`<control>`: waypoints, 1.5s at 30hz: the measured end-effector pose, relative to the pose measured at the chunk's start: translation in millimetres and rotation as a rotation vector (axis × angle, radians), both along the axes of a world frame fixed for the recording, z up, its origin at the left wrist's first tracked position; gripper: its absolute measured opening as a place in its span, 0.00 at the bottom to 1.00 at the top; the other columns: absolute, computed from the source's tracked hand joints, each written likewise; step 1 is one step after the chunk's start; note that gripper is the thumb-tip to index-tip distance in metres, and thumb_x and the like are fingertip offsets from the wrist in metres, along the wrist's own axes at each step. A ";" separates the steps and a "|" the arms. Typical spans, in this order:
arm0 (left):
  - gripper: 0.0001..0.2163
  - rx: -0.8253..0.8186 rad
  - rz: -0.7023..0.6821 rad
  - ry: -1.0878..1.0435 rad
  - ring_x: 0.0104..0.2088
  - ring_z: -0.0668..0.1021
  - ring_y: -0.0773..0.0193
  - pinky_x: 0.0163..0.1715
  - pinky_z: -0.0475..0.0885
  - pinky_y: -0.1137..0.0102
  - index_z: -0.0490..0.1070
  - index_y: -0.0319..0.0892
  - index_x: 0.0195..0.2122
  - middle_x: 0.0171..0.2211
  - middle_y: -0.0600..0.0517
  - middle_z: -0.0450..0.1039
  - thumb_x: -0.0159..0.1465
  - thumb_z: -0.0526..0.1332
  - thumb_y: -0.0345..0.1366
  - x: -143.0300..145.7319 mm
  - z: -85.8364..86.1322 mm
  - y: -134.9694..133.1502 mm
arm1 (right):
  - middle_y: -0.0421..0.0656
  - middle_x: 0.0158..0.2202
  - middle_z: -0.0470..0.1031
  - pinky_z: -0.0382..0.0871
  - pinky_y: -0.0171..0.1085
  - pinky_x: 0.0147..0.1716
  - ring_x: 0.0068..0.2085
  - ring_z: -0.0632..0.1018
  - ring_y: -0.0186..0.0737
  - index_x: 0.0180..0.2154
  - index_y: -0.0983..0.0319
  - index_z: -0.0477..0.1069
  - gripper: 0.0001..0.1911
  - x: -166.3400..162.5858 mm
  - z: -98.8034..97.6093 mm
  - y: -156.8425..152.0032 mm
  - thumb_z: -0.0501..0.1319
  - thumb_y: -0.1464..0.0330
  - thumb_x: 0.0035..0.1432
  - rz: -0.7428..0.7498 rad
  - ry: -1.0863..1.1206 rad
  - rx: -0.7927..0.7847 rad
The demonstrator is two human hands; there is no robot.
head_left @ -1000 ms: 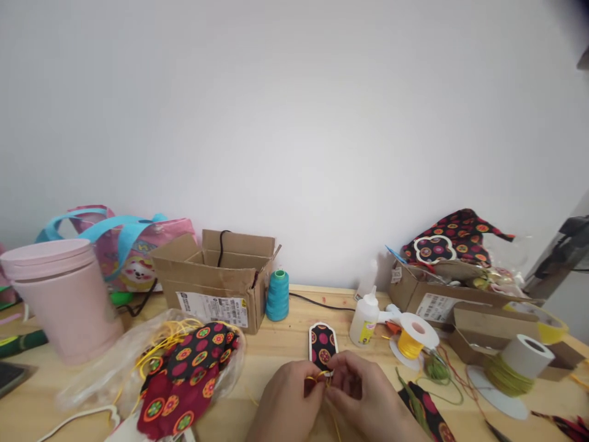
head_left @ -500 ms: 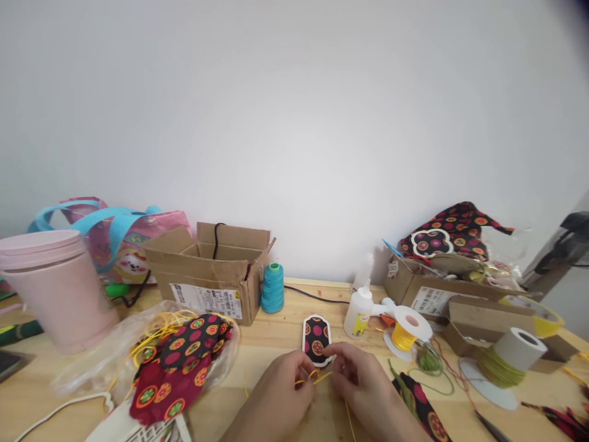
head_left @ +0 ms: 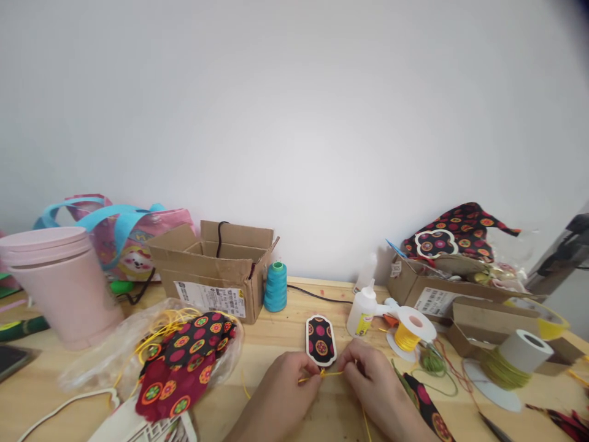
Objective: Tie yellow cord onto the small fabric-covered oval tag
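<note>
Table point(head_left: 276, 347) beneath grip. Left hand point(head_left: 288, 393) and right hand point(head_left: 375, 387) close together, fingertips pressed. Bottle point(head_left: 362, 310) beyond grip, rightward. Tag point(head_left: 321, 339) just beyond grip. Cord point(head_left: 332, 373) pinched by both hands, taut between them.

a home craft corner: a pale wooden surface point(head_left: 285, 344) set against a bare white wall point(head_left: 294, 123). a teal thread cone point(head_left: 276, 287) stands at twelve o'clock, a fabric-covered oval point(head_left: 321, 339) near the middle, and a glue bottle point(head_left: 361, 310) and spools of yellow cord point(head_left: 409, 331) and green cord point(head_left: 510, 365) between one and three. patterned fabric scraps point(head_left: 184, 362) lie at eight, with an open cardboard box point(head_left: 216, 270) and a pink tote bag point(head_left: 124, 239) at ten.
</note>
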State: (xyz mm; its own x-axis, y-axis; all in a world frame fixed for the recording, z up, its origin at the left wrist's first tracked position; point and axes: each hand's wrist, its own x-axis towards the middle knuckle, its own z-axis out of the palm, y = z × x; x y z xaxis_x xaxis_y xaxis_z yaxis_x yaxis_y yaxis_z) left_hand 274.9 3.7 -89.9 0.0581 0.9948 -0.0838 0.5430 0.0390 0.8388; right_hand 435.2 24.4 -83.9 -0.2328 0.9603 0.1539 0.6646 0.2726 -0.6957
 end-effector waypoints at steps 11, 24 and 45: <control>0.08 0.039 -0.002 -0.065 0.23 0.72 0.62 0.19 0.59 0.75 0.73 0.40 0.24 0.20 0.52 0.72 0.50 0.55 0.36 0.9 -0.7 0.7 | 0.36 0.19 0.66 0.52 0.29 0.19 0.21 0.65 0.32 0.26 0.61 0.67 0.05 -9.4 -4.0 -8.5 0.53 0.71 0.46 0.033 -0.037 -0.091; 0.12 0.026 -0.129 -0.294 0.32 0.75 0.59 0.31 0.66 0.70 0.73 0.37 0.32 0.30 0.49 0.76 0.55 0.53 0.37 -2.9 2.3 5.1 | 0.39 0.22 0.69 0.55 0.31 0.23 0.24 0.67 0.35 0.26 0.60 0.71 0.12 -10.1 -6.3 -8.7 0.51 0.64 0.54 0.071 0.017 0.022; 0.11 0.051 -0.038 -0.370 0.23 0.65 0.67 0.24 0.59 0.74 0.72 0.35 0.24 0.18 0.55 0.65 0.52 0.56 0.39 -2.8 -0.3 11.6 | 0.41 0.22 0.68 0.55 0.30 0.23 0.24 0.63 0.33 0.26 0.66 0.72 0.17 -16.7 -3.7 -3.8 0.57 0.58 0.49 0.117 0.536 -0.174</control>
State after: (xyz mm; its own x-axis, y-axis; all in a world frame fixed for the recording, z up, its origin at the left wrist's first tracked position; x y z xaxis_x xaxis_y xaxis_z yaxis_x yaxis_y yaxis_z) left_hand 272.1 15.3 -90.2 0.1119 0.9937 -0.0010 0.2034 -0.0219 0.9788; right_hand 418.5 20.7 -87.7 -0.2720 0.9546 0.1213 0.1791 0.1741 -0.9683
